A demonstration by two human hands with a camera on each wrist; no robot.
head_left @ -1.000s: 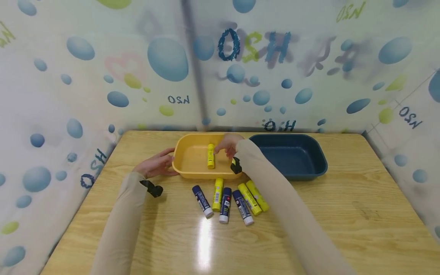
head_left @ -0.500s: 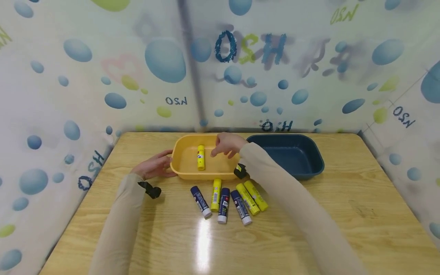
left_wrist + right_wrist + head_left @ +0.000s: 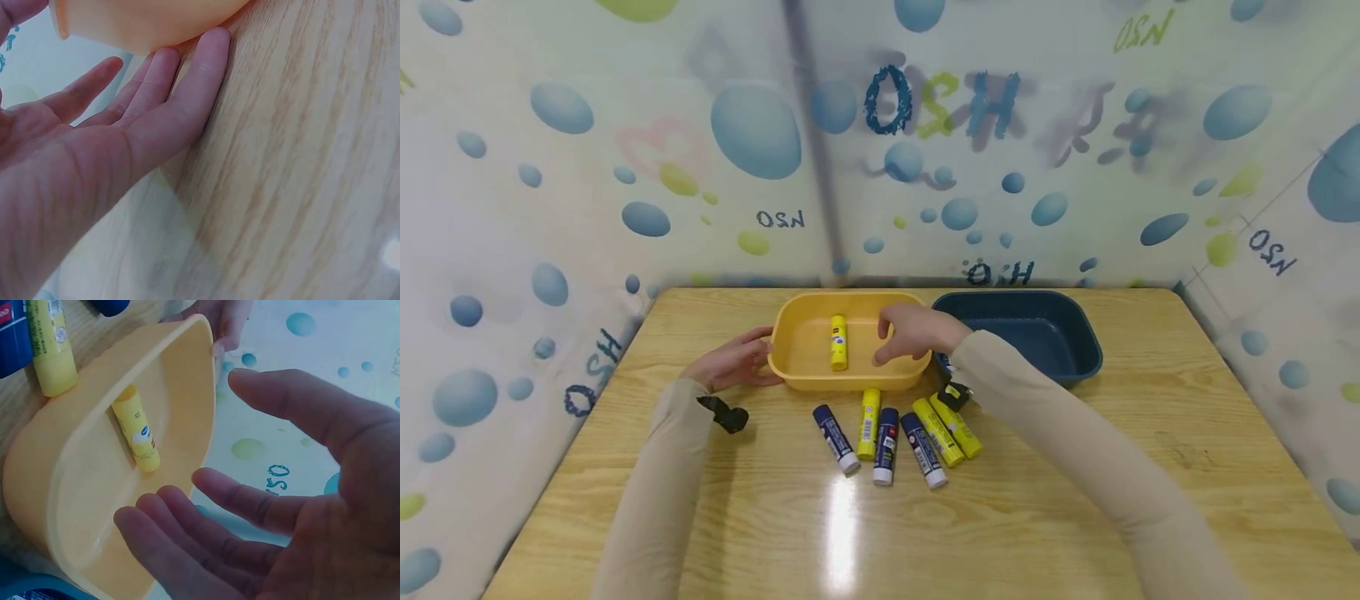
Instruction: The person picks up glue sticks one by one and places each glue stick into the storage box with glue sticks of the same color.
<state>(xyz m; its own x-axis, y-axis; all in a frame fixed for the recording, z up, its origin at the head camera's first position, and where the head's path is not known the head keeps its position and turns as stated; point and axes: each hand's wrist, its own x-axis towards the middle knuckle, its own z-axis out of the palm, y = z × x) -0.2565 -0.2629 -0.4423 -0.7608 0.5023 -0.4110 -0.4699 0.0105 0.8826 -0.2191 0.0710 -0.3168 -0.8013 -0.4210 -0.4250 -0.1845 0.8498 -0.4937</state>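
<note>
While wide and loose, right grip [image 3: 913,330] over yellow tray [image 3: 806,348].

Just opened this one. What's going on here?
A person is working with glue sticks and two trays on a wooden table. The left hand rests against the left end of the yellow tray, while the right hand is over that tray's right side, holding nothing. One yellow glue stick lies inside it. Three yellow sticks and three navy sticks lie in front. The blue tray stands to the right, partly hidden by the right arm.
</note>
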